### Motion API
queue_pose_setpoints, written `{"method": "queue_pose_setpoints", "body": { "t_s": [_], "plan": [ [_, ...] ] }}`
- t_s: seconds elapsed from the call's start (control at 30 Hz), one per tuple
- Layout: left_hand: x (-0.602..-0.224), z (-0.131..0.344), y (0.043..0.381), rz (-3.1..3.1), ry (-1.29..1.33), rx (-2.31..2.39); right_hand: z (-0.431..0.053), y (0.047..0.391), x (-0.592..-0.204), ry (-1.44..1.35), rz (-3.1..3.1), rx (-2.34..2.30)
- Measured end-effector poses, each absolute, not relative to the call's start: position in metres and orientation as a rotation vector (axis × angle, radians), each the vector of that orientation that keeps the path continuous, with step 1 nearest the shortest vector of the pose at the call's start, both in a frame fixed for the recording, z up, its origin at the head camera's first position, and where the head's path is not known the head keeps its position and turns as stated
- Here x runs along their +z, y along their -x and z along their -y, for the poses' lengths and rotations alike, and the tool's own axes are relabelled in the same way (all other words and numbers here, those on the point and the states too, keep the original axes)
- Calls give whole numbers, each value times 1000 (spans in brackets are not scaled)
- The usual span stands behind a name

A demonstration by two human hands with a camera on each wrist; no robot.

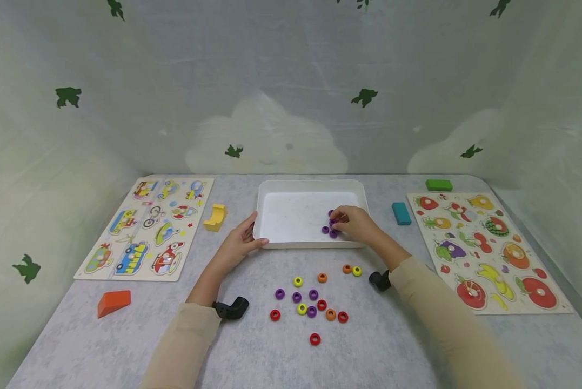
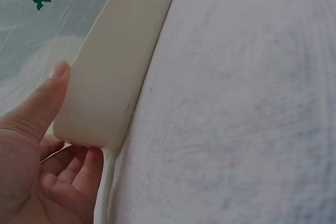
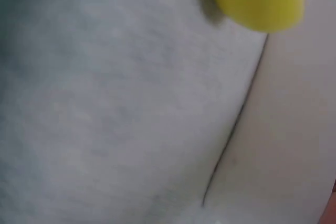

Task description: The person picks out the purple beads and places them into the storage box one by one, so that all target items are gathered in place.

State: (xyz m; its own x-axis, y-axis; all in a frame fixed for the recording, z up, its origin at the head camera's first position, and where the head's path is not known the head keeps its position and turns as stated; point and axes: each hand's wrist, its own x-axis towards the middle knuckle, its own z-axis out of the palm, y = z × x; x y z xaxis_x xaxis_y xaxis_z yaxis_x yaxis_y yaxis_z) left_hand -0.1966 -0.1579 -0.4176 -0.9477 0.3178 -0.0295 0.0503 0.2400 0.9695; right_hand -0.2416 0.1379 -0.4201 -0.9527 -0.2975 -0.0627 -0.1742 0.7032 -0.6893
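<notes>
Beads in red, orange, yellow and purple lie scattered on the table; beyond them, the left hand grips the near left corner of a white tray. Inside its right side, the right hand pinches a purple bead among others. Farther right lies a green block.

The left sleeve and the right sleeve are long and plain. Both are light tan, and each one ends near the wrist. The left camera is black and bent, with a round end. The right camera is black too, and looks short and stubby. The left hand and right hand are bare.
</notes>
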Motion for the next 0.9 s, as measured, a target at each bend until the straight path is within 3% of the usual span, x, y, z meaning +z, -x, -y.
{"method": "queue_pose_setpoints", "body": {
  "t_s": [0.43,0.73,0.9],
  "plan": [
    [-439,163,206,-2317,-350,1786,-137,232,-415,444,-2744,-1110],
    [-438,162,207,-2328,-346,1775,-132,175,-402,946,-2586,-1315],
    [-437,162,206,-2340,-350,1763,-124,144,-413,1014,-2387,-1303]
  ]
}}
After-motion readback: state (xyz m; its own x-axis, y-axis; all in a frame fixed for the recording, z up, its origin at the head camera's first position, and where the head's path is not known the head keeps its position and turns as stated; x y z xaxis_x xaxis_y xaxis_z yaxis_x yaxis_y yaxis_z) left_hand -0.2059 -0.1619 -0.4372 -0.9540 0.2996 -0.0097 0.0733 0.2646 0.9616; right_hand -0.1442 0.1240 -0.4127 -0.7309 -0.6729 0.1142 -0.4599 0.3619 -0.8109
